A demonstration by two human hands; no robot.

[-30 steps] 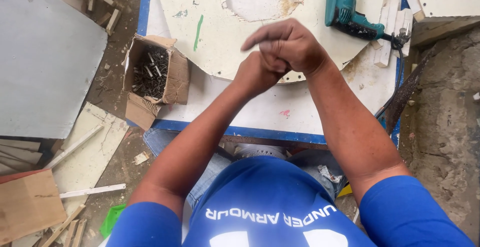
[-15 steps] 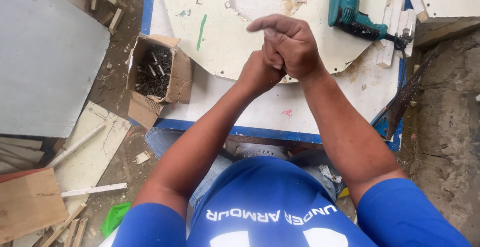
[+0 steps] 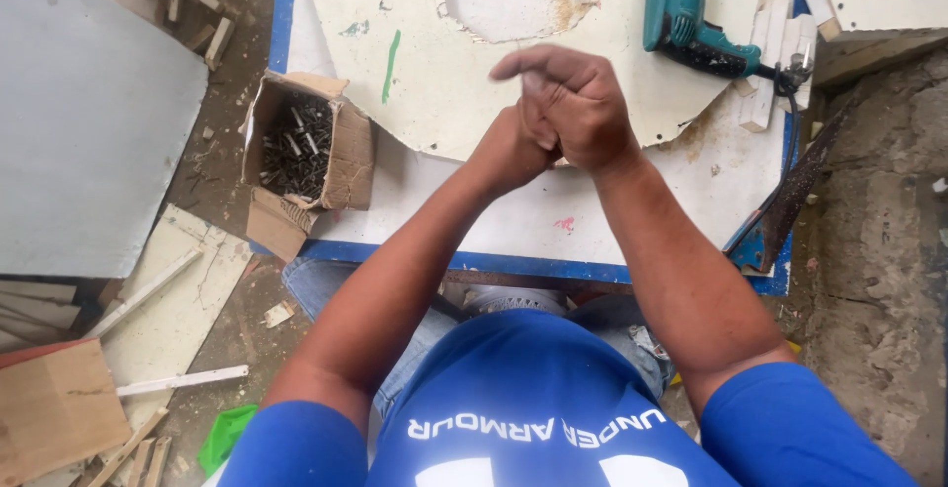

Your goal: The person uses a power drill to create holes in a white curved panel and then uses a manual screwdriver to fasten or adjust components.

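My right hand (image 3: 583,112) is wrapped over my left hand (image 3: 506,151), and both are pressed together above the white worktable (image 3: 513,225). The fingers of both are closed, and I see nothing between them; anything inside the clasp is hidden. Under the hands lies a cream, roughly round board (image 3: 434,72) with a cut-out in its middle. A teal power drill (image 3: 681,13) lies on that board to the right of my hands, apart from them.
An open cardboard box (image 3: 346,166) of dark screws sits on the table's left edge. A grey panel (image 3: 89,121) lies on the floor to the left, with wood offcuts, a brown board (image 3: 54,408) and a green scrap (image 3: 225,436). Rough concrete (image 3: 879,250) borders the right.
My clasped hands have stayed joined and shifted slightly up and away from me over the board. The right forefinger has lifted and points left.
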